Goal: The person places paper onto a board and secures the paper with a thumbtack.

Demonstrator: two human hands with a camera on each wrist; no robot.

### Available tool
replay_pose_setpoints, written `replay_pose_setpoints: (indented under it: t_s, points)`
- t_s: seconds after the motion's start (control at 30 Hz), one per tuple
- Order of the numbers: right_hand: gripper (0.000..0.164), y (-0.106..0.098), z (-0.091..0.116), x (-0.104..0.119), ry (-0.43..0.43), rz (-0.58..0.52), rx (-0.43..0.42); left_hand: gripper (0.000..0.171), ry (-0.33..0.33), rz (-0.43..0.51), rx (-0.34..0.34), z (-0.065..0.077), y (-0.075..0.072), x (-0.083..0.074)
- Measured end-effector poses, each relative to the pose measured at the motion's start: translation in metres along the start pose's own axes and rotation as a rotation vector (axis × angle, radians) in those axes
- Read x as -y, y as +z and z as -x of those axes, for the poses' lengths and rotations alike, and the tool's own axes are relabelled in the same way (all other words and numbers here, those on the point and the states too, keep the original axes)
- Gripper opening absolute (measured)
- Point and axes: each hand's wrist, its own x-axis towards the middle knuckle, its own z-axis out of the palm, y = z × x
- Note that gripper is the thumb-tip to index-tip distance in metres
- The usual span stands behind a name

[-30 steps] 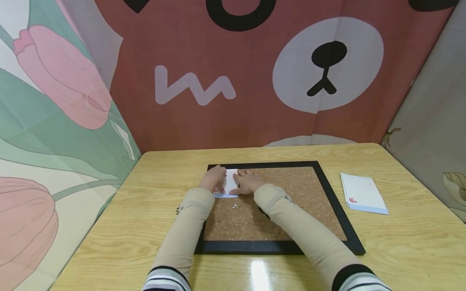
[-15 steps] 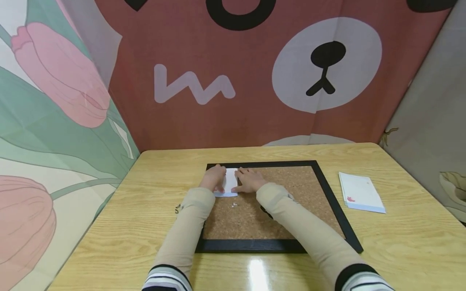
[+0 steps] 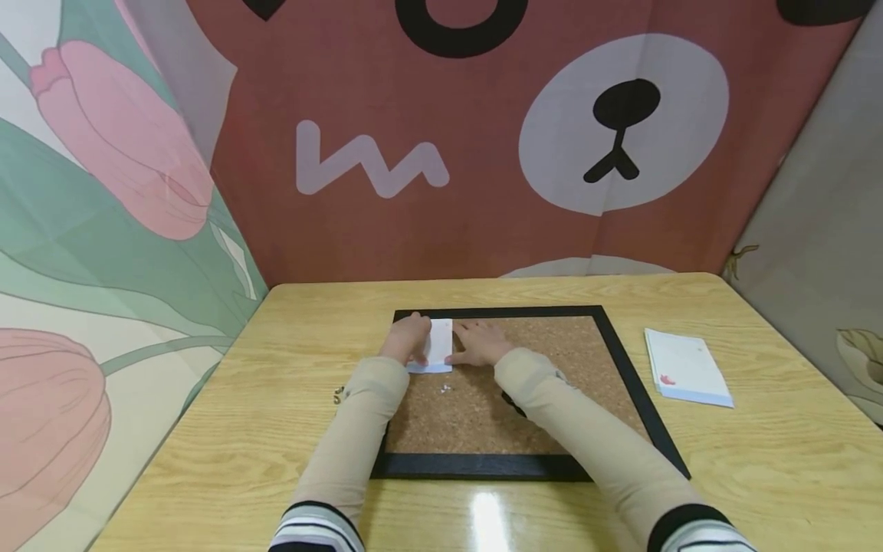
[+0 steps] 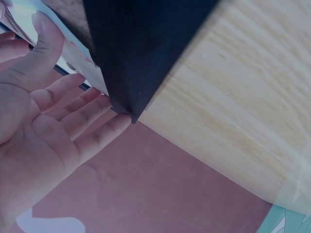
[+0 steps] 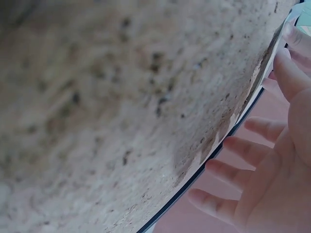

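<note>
A small white note sheet [image 3: 441,343] with a pale blue bottom strip lies at the far left corner of the black-framed cork board [image 3: 545,414]. My left hand [image 3: 407,338] rests over the sheet's left side, thumb on the paper. In the left wrist view, that hand's fingers [image 4: 104,133] extend straight along the sheet and the black frame [image 4: 133,53], the little finger at the frame's corner. At the sheet's right edge is my right hand [image 3: 481,343], fingers spread over the cork, thumb tip by the paper's lower right. The right wrist view shows those fingers [image 5: 228,206] loosely extended.
Tiny clear pieces [image 3: 446,388] lie on the cork just below the sheet. A stack of similar note sheets [image 3: 690,368] sits right of the board on the wooden table [image 3: 303,337]. Small gold-coloured bits [image 3: 338,395] show beside the left sleeve. A bear-print cloth [image 3: 483,230] hangs behind.
My right hand has slid slightly right, from overlapping the sheet to its edge, uncovering more of the paper. The left hand stays in place on the sheet.
</note>
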Motion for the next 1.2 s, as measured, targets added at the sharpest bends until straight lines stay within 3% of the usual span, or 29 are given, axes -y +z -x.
replay_pose_setpoints:
  t_s: [0.1,0.33,0.8,1.03,1.2]
  points:
    - [0.071,-0.001,0.003,0.000,0.020,0.019,-0.032,0.061,-0.003,0.012,-0.005,0.000,0.000,0.000]
    - [0.039,-0.001,0.006,-0.004,0.057,0.010,-0.103,0.063,-0.001,0.015,-0.009,0.001,0.001,0.000]
    - [0.040,-0.004,0.018,-0.023,0.067,0.041,-0.126,0.058,0.033,-0.010,-0.020,0.001,0.001,0.000]
    - [0.050,-0.009,0.026,-0.028,0.078,0.020,-0.116,0.059,0.016,0.015,-0.008,0.003,0.000,0.002]
    - [0.043,-0.010,0.029,-0.036,0.105,0.000,-0.116,0.060,0.032,0.024,-0.011,0.003,0.000,0.002]
